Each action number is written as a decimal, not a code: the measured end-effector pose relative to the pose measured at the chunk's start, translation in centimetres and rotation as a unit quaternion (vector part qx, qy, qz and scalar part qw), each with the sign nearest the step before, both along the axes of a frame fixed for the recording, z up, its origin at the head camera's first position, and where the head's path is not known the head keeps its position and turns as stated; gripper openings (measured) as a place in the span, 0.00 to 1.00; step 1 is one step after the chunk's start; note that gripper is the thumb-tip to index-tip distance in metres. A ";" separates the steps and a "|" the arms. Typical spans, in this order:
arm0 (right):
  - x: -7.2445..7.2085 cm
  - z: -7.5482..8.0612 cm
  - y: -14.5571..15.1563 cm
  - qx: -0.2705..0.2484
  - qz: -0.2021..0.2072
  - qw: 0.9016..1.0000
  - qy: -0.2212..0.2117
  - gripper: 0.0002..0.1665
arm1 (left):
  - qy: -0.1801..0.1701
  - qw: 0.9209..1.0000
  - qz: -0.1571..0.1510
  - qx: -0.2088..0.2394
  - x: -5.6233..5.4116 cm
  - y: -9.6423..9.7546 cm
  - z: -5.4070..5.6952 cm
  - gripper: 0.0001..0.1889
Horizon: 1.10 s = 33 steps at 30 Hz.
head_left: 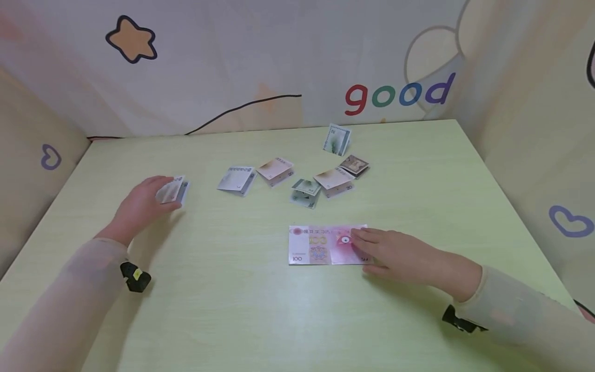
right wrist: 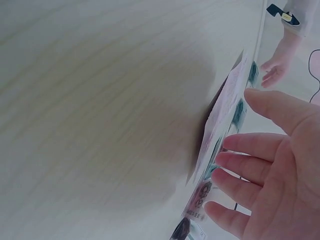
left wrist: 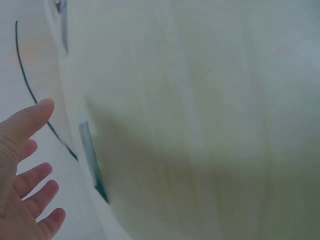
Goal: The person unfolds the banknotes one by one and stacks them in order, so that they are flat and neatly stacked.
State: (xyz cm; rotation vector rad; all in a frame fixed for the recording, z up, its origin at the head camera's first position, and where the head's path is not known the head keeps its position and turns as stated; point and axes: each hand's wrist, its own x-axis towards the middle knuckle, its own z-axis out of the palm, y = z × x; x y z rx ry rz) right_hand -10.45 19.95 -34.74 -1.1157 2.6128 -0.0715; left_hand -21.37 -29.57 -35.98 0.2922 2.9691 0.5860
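A pink play banknote marked 100 [head_left: 309,245] lies lengthwise on the table, creased across its middle. Over its right end is my right hand [head_left: 395,256], fingers nearly straight; in the right wrist view the fingers [right wrist: 245,165] look relaxed, and whether they touch the paper is unclear. Far to the left, my left hand [head_left: 146,204] is beside a small folded banknote [head_left: 171,190] standing on the table. The left wrist view shows that hand's thumb and fingers [left wrist: 32,180] spread, with a gap between them and the folded note [left wrist: 92,160].
Several folded notes stand across the table's middle: a bluish one [head_left: 236,179], pinkish ones [head_left: 275,169] [head_left: 333,178], a green one [head_left: 305,194], a brown one [head_left: 355,164] and a greenish one [head_left: 337,139] near the back. Patterned curtains [head_left: 232,62] surround the table [head_left: 223,310].
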 end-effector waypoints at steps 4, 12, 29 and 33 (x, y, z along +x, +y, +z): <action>0.1 0.0 0.1 -0.002 -0.001 1.000 -0.002 0.37 | 0.003 1.000 0.013 -0.022 -0.2 0.2 -0.7 0.36; 0.1 -0.1 0.2 -0.004 -0.003 1.000 -0.009 0.36 | 0.000 0.998 0.046 -0.030 -0.2 0.6 -1.0 0.32; 0.3 0.2 0.3 -0.005 0.002 1.000 -0.004 0.35 | 0.093 0.981 0.154 0.071 0.5 0.3 -0.6 0.14; 0.3 0.3 0.4 -0.013 0.005 1.000 0.006 0.35 | 0.108 0.975 0.177 0.076 0.8 0.4 0.0 0.15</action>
